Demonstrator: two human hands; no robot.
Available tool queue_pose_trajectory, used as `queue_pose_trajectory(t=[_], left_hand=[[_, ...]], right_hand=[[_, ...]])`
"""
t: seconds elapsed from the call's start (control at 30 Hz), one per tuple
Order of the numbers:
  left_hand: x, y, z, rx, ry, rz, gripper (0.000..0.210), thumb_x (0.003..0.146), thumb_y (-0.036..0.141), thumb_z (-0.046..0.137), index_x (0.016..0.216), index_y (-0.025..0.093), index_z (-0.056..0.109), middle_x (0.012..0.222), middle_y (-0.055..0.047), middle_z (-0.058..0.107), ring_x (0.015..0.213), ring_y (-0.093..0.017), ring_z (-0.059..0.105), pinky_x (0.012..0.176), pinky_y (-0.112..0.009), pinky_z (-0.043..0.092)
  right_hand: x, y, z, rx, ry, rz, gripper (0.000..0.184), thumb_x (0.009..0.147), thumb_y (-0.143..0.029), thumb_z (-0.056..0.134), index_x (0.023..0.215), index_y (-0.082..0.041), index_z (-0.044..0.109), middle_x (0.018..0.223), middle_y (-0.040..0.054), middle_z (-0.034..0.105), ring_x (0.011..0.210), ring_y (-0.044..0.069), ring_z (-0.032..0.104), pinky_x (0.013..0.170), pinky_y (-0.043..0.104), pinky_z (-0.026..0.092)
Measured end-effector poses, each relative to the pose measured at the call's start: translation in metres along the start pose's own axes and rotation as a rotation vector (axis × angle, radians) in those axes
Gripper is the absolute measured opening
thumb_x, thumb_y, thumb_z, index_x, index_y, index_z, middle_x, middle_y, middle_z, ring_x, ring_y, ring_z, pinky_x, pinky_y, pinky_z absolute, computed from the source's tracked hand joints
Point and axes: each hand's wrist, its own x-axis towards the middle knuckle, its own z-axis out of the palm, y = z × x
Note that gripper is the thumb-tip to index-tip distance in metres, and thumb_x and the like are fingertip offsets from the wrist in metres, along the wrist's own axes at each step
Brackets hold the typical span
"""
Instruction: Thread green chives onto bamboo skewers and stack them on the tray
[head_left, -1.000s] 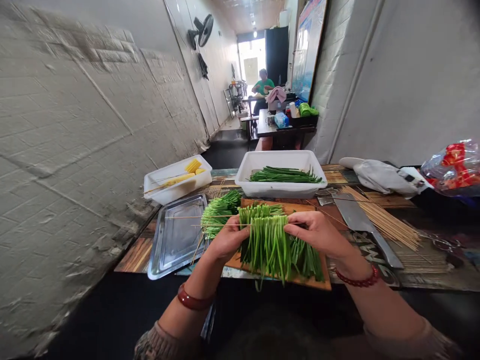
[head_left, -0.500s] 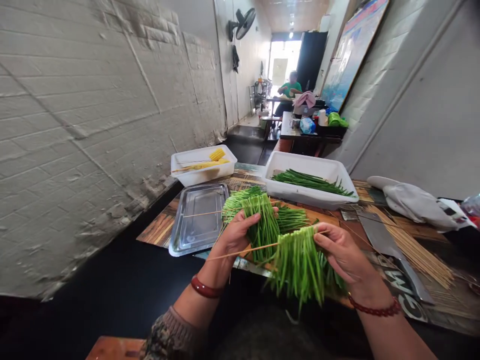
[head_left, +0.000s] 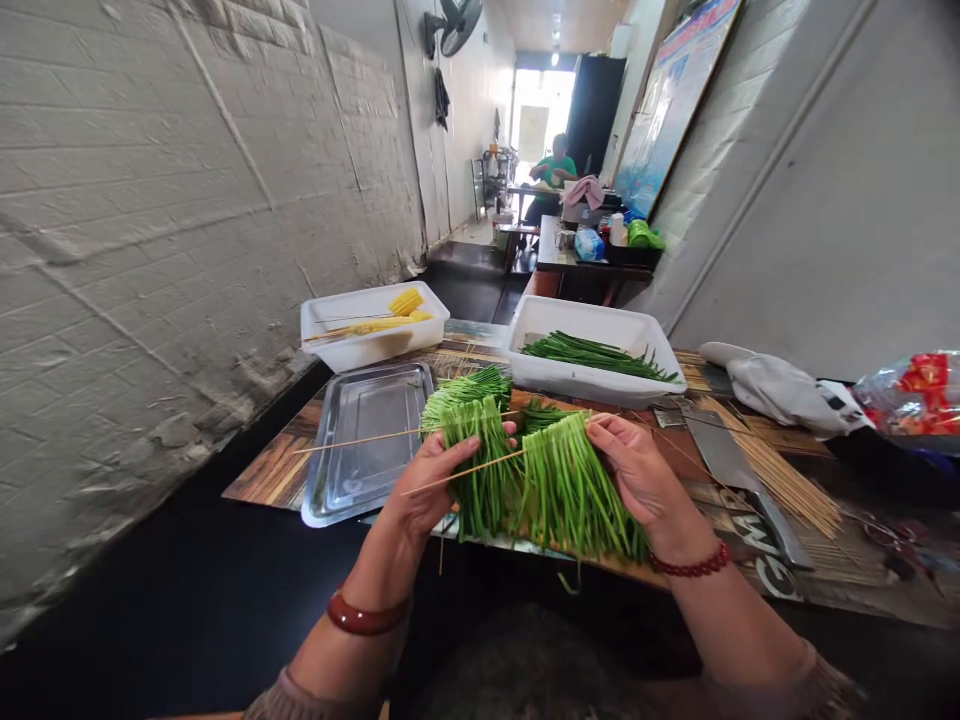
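Observation:
My left hand point(head_left: 433, 478) is closed around a skewer threaded with green chives point(head_left: 480, 450), thumb pressed across their pale ends. The skewer's bare end points left over a metal tray. In my right hand point(head_left: 636, 468), the fingertips pinch the right end of a second chive skewer point(head_left: 574, 480). Its chives hang down side by side like a curtain, and its bare stick point(head_left: 461, 474) runs left past my left thumb. The two skewered bunches hang close beside each other. Behind them, more cut chives point(head_left: 472, 385) lie on the table, partly hidden by my hands.
A metal tray point(head_left: 367, 440) lies at left. White tubs hold corn point(head_left: 405, 301) and loose chives point(head_left: 592, 355). To the right are a cleaver point(head_left: 724, 455), bamboo skewers point(head_left: 780, 475), a pale cloth point(head_left: 780, 388) and scissors point(head_left: 885, 530). A person in green point(head_left: 555, 170) sits far back.
My hands have come closer together, bringing the right chive skewer up beside the left one. The view has turned slightly right, so a red-and-clear plastic package shows more at the right.

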Motion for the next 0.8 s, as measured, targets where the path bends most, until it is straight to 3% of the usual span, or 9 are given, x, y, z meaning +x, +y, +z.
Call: queue_pose_trajectory(t=[0.2, 0.4, 0.53, 0.67, 0.8], left_hand=[[-0.014, 0.020, -0.017, 0.061, 0.152, 0.050, 0.032, 0.078, 0.027, 0.072, 0.107, 0.013, 0.074, 0.112, -0.015, 0.073, 0.100, -0.033, 0.071, 0.086, -0.043, 0.060], [-0.020, 0.027, -0.034, 0.085, 0.220, 0.069, 0.029, 0.077, 0.027, 0.074, 0.103, 0.016, 0.075, 0.106, -0.012, 0.075, 0.100, -0.032, 0.071, 0.085, -0.042, 0.060], [-0.015, 0.018, -0.024, 0.106, 0.154, 0.032, 0.032, 0.075, 0.027, 0.076, 0.105, 0.014, 0.074, 0.109, -0.014, 0.074, 0.096, -0.030, 0.072, 0.082, -0.040, 0.060], [-0.003, 0.004, -0.004, 0.100, 0.066, 0.026, 0.032, 0.073, 0.027, 0.078, 0.102, 0.014, 0.075, 0.107, -0.013, 0.075, 0.097, -0.030, 0.071, 0.086, -0.039, 0.057], [0.003, -0.009, 0.010, 0.082, 0.057, 0.021, 0.029, 0.073, 0.031, 0.079, 0.097, 0.014, 0.075, 0.100, -0.010, 0.077, 0.094, -0.030, 0.071, 0.084, -0.037, 0.056]], right_hand=[[0.004, 0.001, 0.007, 0.022, -0.006, 0.014, 0.035, 0.066, -0.050, 0.083, 0.077, -0.021, 0.067, 0.072, -0.0005, 0.066, 0.068, 0.016, 0.057, 0.066, 0.028, 0.048], [0.012, 0.001, 0.016, 0.065, -0.002, -0.030, 0.031, 0.069, -0.049, 0.081, 0.079, -0.023, 0.067, 0.079, -0.0021, 0.068, 0.074, 0.016, 0.059, 0.073, 0.027, 0.049], [0.007, 0.001, 0.027, 0.107, -0.113, 0.048, 0.031, 0.074, -0.048, 0.078, 0.087, -0.022, 0.067, 0.086, 0.0006, 0.070, 0.078, 0.018, 0.063, 0.077, 0.031, 0.051], [-0.004, 0.004, 0.042, 0.120, -0.186, 0.088, 0.027, 0.077, -0.045, 0.076, 0.086, -0.022, 0.066, 0.081, -0.0011, 0.069, 0.071, 0.016, 0.062, 0.072, 0.029, 0.051], [-0.010, 0.013, 0.057, 0.118, -0.247, 0.071, 0.025, 0.080, -0.043, 0.074, 0.085, -0.020, 0.066, 0.081, -0.0006, 0.067, 0.073, 0.014, 0.059, 0.073, 0.027, 0.049]])
